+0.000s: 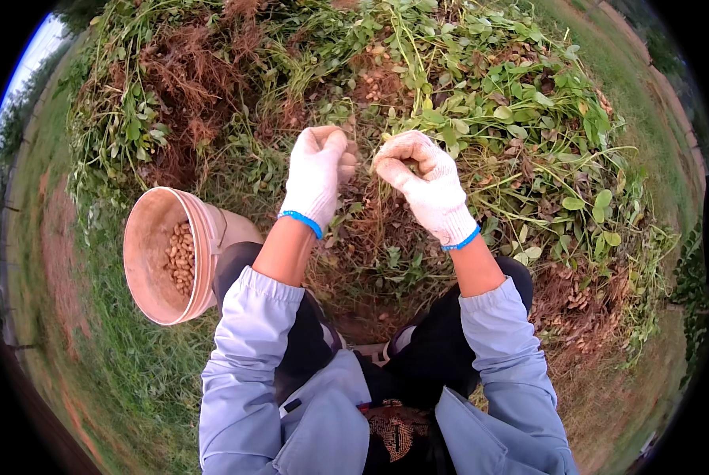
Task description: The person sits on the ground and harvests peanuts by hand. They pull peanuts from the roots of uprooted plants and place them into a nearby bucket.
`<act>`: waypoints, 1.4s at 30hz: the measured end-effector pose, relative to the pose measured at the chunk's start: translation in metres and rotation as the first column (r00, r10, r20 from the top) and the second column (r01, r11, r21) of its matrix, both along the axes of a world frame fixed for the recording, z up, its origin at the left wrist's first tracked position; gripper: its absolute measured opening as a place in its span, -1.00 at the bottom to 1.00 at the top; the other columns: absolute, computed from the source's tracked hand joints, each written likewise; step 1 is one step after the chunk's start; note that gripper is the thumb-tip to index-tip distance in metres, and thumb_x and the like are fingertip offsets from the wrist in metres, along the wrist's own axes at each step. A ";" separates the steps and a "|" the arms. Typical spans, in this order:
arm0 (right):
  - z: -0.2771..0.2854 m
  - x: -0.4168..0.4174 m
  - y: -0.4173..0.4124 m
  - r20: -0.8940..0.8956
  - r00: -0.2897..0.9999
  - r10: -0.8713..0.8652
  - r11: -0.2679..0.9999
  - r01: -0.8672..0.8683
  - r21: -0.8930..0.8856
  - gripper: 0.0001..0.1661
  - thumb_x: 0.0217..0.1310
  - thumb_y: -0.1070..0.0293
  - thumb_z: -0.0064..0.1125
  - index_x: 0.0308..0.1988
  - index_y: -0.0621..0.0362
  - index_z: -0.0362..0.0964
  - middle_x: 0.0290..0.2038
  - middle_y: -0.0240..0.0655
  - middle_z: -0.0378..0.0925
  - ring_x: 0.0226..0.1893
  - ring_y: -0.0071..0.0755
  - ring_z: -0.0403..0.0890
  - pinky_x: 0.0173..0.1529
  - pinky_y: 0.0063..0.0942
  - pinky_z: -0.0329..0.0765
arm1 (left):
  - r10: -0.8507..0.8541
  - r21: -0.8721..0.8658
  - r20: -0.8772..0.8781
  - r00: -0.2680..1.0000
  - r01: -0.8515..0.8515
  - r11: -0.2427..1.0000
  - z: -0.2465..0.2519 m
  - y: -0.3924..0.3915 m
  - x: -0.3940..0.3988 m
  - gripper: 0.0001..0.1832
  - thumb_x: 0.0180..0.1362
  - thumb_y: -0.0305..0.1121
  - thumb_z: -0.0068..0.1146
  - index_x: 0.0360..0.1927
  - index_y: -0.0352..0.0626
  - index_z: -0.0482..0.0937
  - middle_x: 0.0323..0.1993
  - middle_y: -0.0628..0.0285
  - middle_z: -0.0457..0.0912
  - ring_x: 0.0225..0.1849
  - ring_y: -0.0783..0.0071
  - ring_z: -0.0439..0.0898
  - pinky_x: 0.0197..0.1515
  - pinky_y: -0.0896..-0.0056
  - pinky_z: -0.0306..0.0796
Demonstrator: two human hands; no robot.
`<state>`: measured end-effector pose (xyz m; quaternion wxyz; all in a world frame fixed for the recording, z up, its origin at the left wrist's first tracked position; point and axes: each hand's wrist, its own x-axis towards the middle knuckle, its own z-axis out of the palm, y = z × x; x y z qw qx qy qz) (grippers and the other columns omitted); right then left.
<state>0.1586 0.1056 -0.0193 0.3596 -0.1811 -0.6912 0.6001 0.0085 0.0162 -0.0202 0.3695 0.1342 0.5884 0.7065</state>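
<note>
My left hand (320,166), in a white knit glove with a blue cuff edge, is raised over the plants with its fingers curled; its fingertips are blurred. Close by on the right, my right hand (420,178), gloved alike, bends its fingers towards the thumb around a dark gap. Whether either hand pinches something small cannot be told. Uprooted peanut plants (509,113) lie heaped beyond and below both hands, with peanut pods (375,86) showing among the roots. At the left a pale plastic bucket (147,255) leans with its mouth towards me, holding picked peanuts (181,258).
My knees and shoes are close below the hands, the bucket beside my left knee. A reddish tangle of roots (194,89) lies at the upper left. More roots with pods (580,303) lie by my right knee. Grass (135,356) surrounds the heap.
</note>
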 end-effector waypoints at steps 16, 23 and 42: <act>0.027 0.040 0.019 0.174 0.985 0.004 0.937 0.057 -0.343 -0.59 0.45 0.42 0.01 0.22 0.20 0.47 -0.10 -0.35 0.65 -0.25 -0.57 0.56 -0.08 -0.55 0.54 | -0.623 -0.664 -0.678 0.389 -0.688 0.293 0.023 -0.286 -0.191 -0.64 0.35 -0.28 0.08 0.16 -0.19 0.51 0.13 -0.16 0.59 0.11 -0.14 0.62 0.15 0.01 0.51; 0.021 0.060 0.045 -0.073 0.954 -0.292 0.803 0.203 -0.561 -0.68 0.43 0.41 0.12 0.13 0.15 0.55 -0.19 -0.42 0.66 -0.39 -0.68 0.59 -0.26 -0.59 0.61 | -0.567 -0.689 -0.633 0.527 -0.049 0.723 0.024 -0.097 -0.104 -0.45 0.31 -0.11 0.21 0.22 -0.32 0.51 0.02 -0.07 0.70 0.10 0.16 0.67 0.22 0.24 0.49; 0.024 0.077 0.056 -0.225 0.897 -0.381 0.686 0.111 -0.719 -0.70 0.42 0.42 0.14 0.10 0.16 0.56 -0.22 -0.40 0.67 -0.43 -0.66 0.63 -0.33 -0.58 0.67 | -0.453 -0.481 -0.515 0.728 0.192 0.856 -0.154 0.055 -0.049 -0.30 0.14 -0.30 0.14 0.34 -0.48 0.37 0.24 -0.21 0.56 0.32 0.05 0.51 0.35 0.27 0.31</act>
